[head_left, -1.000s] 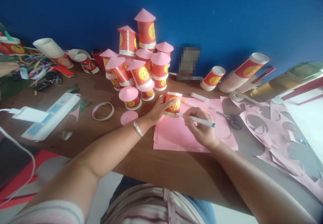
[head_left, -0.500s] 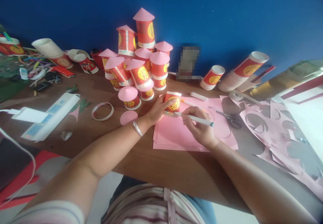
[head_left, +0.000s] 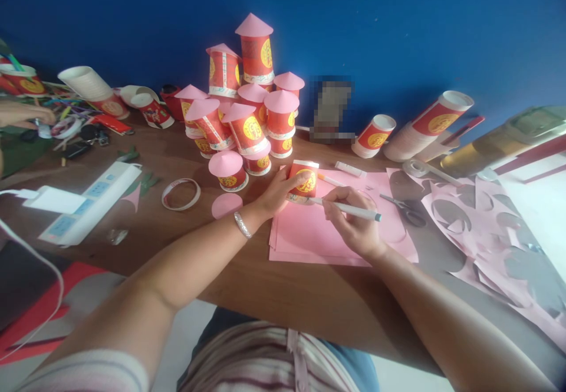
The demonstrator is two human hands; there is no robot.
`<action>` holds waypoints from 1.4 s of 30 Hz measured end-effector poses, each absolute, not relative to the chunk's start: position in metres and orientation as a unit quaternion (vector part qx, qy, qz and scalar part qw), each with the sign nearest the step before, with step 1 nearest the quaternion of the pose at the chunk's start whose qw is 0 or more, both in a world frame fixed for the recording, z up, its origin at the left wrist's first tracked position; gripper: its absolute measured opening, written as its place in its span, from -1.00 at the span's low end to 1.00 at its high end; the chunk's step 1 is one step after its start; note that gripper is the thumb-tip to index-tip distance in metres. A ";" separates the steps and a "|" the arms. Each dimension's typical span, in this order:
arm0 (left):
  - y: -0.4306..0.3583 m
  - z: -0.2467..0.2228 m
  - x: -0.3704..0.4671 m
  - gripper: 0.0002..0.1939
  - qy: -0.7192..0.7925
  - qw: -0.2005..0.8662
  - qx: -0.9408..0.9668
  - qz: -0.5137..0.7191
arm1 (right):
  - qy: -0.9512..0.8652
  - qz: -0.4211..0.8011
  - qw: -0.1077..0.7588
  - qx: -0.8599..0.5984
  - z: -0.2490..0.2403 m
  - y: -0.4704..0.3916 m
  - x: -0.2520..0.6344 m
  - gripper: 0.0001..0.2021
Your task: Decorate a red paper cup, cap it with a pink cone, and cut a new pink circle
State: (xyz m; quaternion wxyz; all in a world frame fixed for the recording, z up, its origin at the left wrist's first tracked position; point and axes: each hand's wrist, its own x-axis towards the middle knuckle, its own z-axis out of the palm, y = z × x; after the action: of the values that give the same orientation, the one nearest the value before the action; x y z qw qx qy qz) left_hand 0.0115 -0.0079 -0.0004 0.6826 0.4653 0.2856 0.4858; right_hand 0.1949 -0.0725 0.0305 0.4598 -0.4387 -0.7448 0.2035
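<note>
Over the stack of pink paper (head_left: 305, 239), my left hand (head_left: 279, 193) grips a red paper cup (head_left: 305, 181) with a yellow emblem. My right hand (head_left: 351, 218) is closed round a white marker (head_left: 354, 210), whose tip is at the cup's pale lower band. Left of the cup stand several red cups (head_left: 250, 129) with pink cone tops, piled in tiers. A pink paper disc (head_left: 227, 206) lies beside my left wrist.
Scissors (head_left: 409, 210), pink scraps (head_left: 490, 244), a tape roll (head_left: 414, 168) and stacked cups (head_left: 431, 124) are on the right. On the left are a power strip (head_left: 91, 203), a paper ring (head_left: 180, 194), and another person's hand (head_left: 30, 115) over clutter.
My right hand and the marker have shifted slightly right. Another person's hand has come in at the far left. My left hand keeps its hold on the cup.
</note>
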 end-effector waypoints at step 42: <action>-0.007 0.000 0.011 -0.66 0.272 0.709 0.416 0.500 | -0.727 0.208 0.483 -0.442 0.027 -0.072 0.196 -0.87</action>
State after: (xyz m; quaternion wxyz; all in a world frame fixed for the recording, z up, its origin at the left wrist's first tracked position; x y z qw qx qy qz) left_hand 0.0113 -0.0075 0.0005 0.7091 0.4163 0.2720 0.4999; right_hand 0.1963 -0.0717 0.0274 0.4827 -0.4417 -0.7270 0.2082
